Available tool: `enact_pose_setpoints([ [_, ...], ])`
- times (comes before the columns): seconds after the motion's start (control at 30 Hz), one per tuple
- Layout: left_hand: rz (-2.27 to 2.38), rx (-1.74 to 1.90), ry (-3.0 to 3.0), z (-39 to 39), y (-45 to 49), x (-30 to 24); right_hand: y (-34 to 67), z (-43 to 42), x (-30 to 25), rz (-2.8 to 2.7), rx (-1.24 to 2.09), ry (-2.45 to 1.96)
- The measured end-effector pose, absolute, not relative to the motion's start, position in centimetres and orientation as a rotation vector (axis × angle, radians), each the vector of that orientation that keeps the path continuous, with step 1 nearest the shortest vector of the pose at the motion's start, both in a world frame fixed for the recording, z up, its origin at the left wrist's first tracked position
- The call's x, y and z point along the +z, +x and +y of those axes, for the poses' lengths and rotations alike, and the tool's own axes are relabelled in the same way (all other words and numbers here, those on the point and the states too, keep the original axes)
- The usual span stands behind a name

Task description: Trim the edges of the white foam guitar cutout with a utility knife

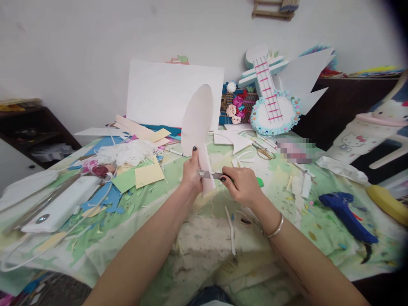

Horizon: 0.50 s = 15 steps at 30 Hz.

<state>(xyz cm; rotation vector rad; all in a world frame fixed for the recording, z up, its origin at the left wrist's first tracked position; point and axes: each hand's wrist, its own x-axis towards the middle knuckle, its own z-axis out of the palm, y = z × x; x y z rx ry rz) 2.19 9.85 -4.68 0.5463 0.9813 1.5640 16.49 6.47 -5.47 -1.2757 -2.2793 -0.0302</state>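
My left hand is closed round the lower end of a pale pink foam cutout, an oval shape held upright above the table. My right hand grips a utility knife with a green handle end; its metal blade lies across the narrow foot of the foam piece. Thin white foam strips lie on the green patterned tablecloth just below my hands.
A blue glue gun lies at right. A white power bank, coloured paper scraps and white string lie at left. A white sheet, foam guitar model, scissors and flowers stand behind. A Hello Kitty chair is at far right.
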Motion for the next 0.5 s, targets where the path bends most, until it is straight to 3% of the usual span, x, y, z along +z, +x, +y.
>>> enact_pose_setpoints([
  [0.5, 1.072, 1.545, 0.623, 9.9, 3.0, -5.8, 16.0, 6.3, -5.8, -2.282, 0.004, -1.184],
])
